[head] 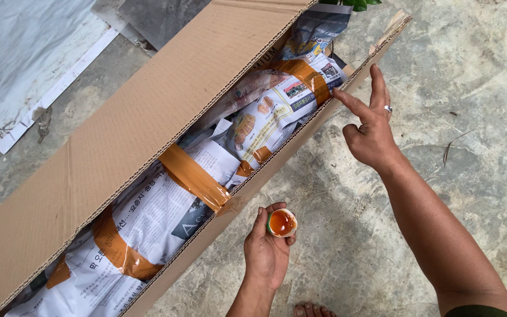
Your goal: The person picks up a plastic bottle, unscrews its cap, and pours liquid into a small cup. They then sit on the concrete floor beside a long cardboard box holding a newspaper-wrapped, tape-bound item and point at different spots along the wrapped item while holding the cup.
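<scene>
While the left hand (267, 252) is curled around a small roll of brown tape (281, 223), thumb and fingers clamped on its rim just below the long side of the box, the right hand (371, 132) hovers farther up that same side with fingers spread apart and holding nothing, its index finger touching or very nearly touching the cardboard edge. A ring (388, 108) shows on one of its fingers. Both hands sit well apart from each other, along the near wall of a long cardboard box (118, 129) that lies diagonally across the concrete floor (459, 64), its top flap swung open to the far side. Inside the box lies a long bundle wrapped in newspaper (165, 217), bound by bands of brown tape at several places. Bare toes (312, 310) peek in at the bottom edge, and a pale sheet (19, 53) lies on the floor at upper left.
</scene>
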